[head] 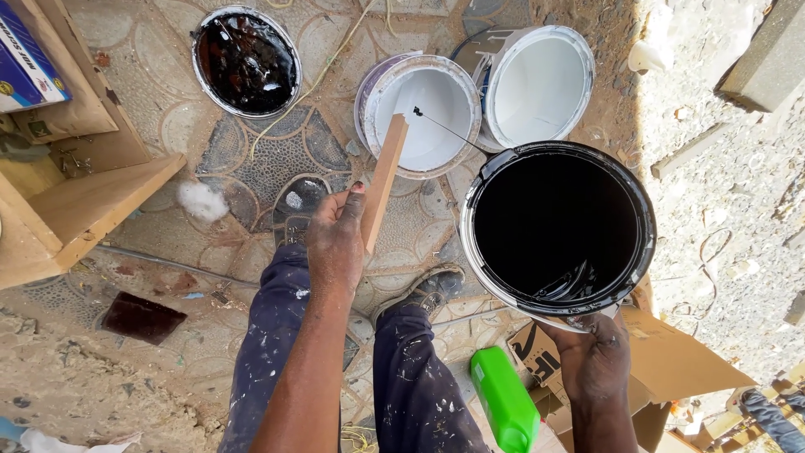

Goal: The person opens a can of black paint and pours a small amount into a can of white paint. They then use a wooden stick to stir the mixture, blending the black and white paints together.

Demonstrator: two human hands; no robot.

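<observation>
A person stands over paint buckets on a patterned tiled floor (251, 159), seen from above. The left hand (337, 237) is closed around the lower end of a flat wooden stick (384, 180), whose upper tip reaches over the rim of a white bucket (423, 113) holding white paint; whether the tip touches the paint cannot be told. The right hand (594, 352) grips the near rim of a tilted bucket of black paint (558, 226), its fingers largely hidden beneath the rim. A thin dark strand runs from that bucket's rim toward the stick's tip.

A second white bucket (537, 84) sits just behind, touching or nearly touching the first, its far edge cut by the frame. A black-coated lid or pan (246, 60) lies apart at upper left. A green plastic bottle (503, 401) and a cardboard box (662, 361) lie below the right hand, partly cut off by the lower edge. Wooden furniture (67, 201) crowds the left margin, only partly visible. The paint-spattered trousers (277, 335) hide the floor below the arms, and one shoe (428, 289) shows beside the black bucket. Bare tile lies open between the lid and the feet; rough gravel ground (738, 201) spreads to the right.
</observation>
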